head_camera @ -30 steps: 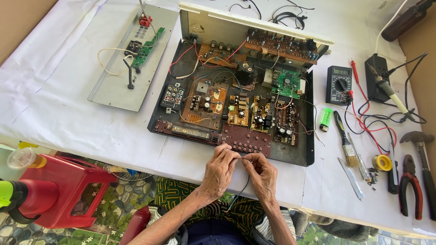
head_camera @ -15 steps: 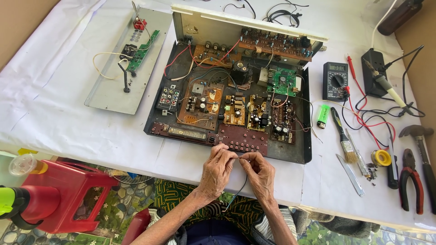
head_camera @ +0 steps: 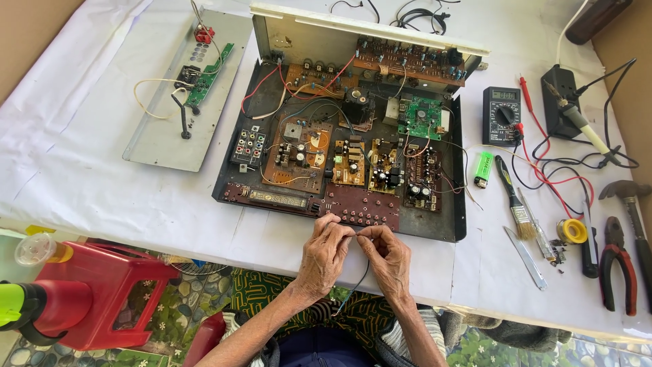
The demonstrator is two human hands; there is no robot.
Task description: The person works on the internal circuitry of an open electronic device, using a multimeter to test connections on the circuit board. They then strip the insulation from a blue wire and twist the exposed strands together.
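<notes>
Worktop (head_camera: 102, 197): covered in white sheeting, lit by daylight, viewed from above; patterned floor showed below its near edge.

Nearest, off the worktop at lower left: a red plastic canister (head_camera: 102, 299) with a clear cap.

At the near edge, centre: left hand (head_camera: 324, 255) and right hand (head_camera: 388, 257), knuckles almost touching. The fingers of both were drawn together, pinching a thin dark wire (head_camera: 358, 278) between them; its loose end hung down over the worktop edge toward the lap.

Just beyond the hands: an opened amplifier chassis (head_camera: 353, 136), black tray, cover off. A maroon button board (head_camera: 363, 209) lay at its front, directly ahead of the fingertips. Behind it, several brown circuit boards, a green board (head_camera: 421, 117) at right, red, white and black leads crossing between them, and a cream rear panel standing upright at the far side.

Left of the chassis: a grey metal plate (head_camera: 170, 129) carrying a small green strip board and a looped pale wire.

Right of the chassis, near to far: red-handled pliers (head_camera: 614, 261), a hammer (head_camera: 628, 197), a yellow solder reel (head_camera: 572, 231), a flat metal blade, a paintbrush (head_camera: 513, 197), a green lighter (head_camera: 483, 168), a black multimeter (head_camera: 501, 115) with red probe leads, a soldering iron (head_camera: 577, 119) resting on a black stand.

Far edge: coiled black cables (head_camera: 414, 13).
</notes>
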